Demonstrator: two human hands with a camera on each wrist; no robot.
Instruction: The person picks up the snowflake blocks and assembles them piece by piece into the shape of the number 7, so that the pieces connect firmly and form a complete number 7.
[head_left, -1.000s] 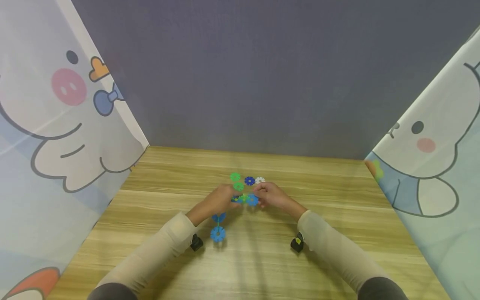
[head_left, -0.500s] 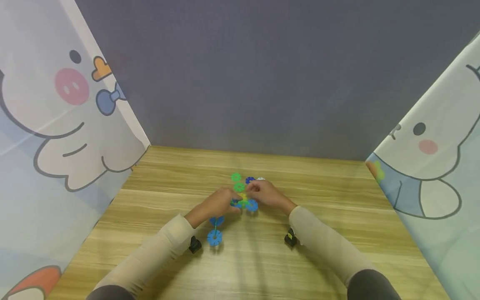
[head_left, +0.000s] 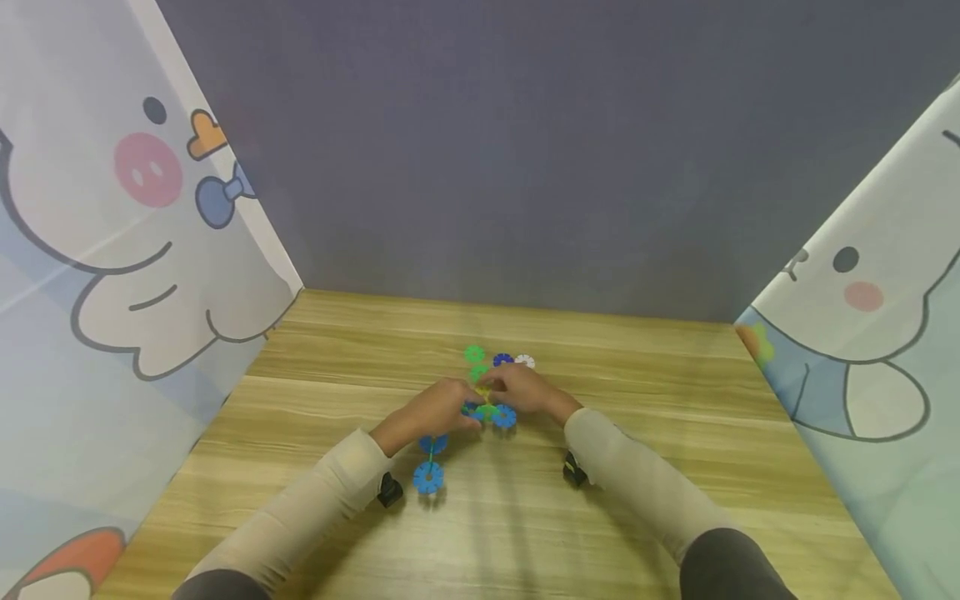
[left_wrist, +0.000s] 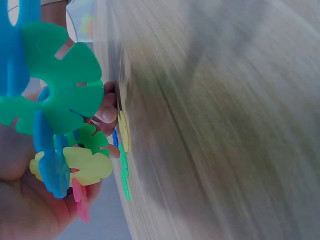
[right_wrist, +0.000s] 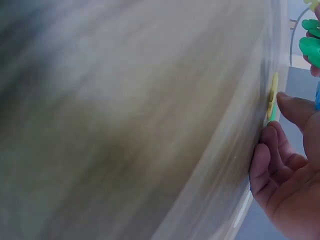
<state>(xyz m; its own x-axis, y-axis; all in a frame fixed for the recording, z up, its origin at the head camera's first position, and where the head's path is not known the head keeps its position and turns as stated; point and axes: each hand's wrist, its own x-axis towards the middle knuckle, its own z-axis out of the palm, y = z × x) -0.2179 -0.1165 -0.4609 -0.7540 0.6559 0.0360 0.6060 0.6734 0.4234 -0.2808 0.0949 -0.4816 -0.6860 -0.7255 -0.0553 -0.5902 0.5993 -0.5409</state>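
My left hand point(head_left: 444, 410) holds a joined structure of notched plastic discs, with a blue disc point(head_left: 428, 478) at its near end and another blue disc point(head_left: 504, 417) on its right. Close up in the left wrist view, a large green disc point(left_wrist: 50, 42), a light yellow disc point(left_wrist: 90, 167) and a pink disc point(left_wrist: 80, 197) belong to it. A loose yellow disc point(right_wrist: 273, 95) lies on the table beside the thumb and fingers of my right hand point(head_left: 522, 390). In the right wrist view, a gap separates that thumb from the curved fingers, with nothing gripped.
Behind the hands lie two loose green discs, the farther green disc point(head_left: 474, 354) and the nearer green disc point(head_left: 478, 372). A dark blue disc point(head_left: 503, 360) and a white disc point(head_left: 525, 362) are to their right. A grey wall point(head_left: 487, 167) backs the wooden table point(head_left: 637, 358), between printed side panels.
My right hand has left the structure's right blue disc and moved left to the loose yellow disc. The left hand keeps the structure, which has shifted slightly toward me.
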